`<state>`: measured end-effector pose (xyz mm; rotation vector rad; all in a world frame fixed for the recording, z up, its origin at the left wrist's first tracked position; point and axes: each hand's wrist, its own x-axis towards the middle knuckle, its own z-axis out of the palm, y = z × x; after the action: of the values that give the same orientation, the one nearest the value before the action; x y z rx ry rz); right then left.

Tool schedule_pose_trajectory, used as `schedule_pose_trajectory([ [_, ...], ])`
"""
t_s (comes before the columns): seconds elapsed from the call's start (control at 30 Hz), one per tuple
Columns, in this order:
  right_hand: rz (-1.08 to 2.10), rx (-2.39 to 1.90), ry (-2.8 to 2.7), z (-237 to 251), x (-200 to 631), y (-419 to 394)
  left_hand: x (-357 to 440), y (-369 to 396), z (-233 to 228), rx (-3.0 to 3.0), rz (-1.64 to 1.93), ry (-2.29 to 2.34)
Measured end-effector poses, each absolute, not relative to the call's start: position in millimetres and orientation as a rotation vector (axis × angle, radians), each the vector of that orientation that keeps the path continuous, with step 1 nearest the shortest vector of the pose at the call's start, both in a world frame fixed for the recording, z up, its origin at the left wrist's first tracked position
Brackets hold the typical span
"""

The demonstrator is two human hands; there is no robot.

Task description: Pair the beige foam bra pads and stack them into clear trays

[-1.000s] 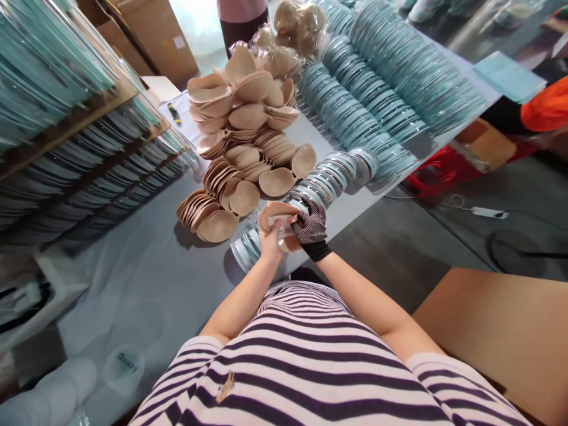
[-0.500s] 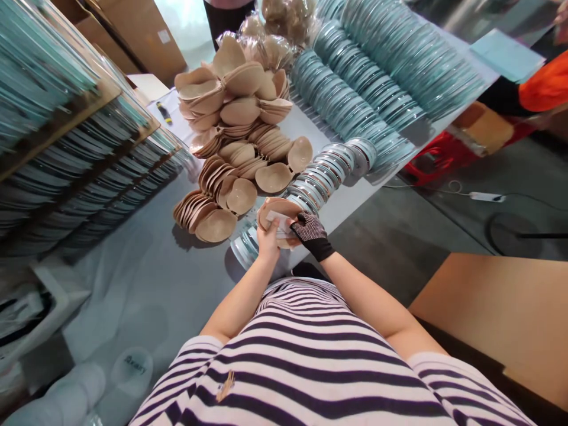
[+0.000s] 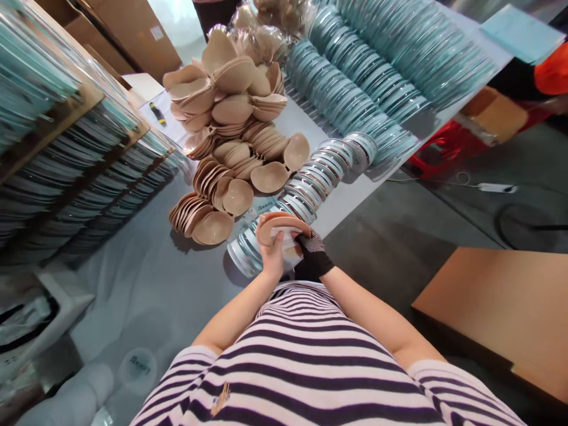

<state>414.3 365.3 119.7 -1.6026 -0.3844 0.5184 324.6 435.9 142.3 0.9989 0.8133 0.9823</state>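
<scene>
Close to my body, my left hand (image 3: 272,255) is closed round a pair of beige bra cups (image 3: 284,225), its thumb on the near side. My right hand (image 3: 312,248), in a dark dotted half-finger glove, grips the right side of the same cups. A small white piece (image 3: 286,232), perhaps paper, lies against the cups between my hands. Just beyond is a row of round clear cases (image 3: 306,183) with shiny rims, running away to the right. Piles of nested beige bra cups (image 3: 237,197) lie to the left of that row.
Long rows of clear round packs (image 3: 355,100) cover the table's far right. A rack (image 3: 102,106) of similar packs stands at left. A yellow-black cutter (image 3: 157,113) lies behind the piles. A cardboard box (image 3: 497,313) is at right, and part of a person (image 3: 217,15) shows at the back.
The cups in my hands have come slightly nearer my body and tilted, so they appear more edge-on. My right hand has turned and lowered a little. The camera view has shifted slightly.
</scene>
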Motion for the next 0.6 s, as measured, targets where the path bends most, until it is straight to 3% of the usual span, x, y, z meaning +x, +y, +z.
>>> schedule_pose_trajectory([
  [0.33,-0.315,-2.053,-0.402,103,479,273,339,529,123,2.249,0.265,0.366],
  [0.6,-0.276,-2.267,-0.623,79,409,273,344,530,113,2.606,0.120,0.185],
])
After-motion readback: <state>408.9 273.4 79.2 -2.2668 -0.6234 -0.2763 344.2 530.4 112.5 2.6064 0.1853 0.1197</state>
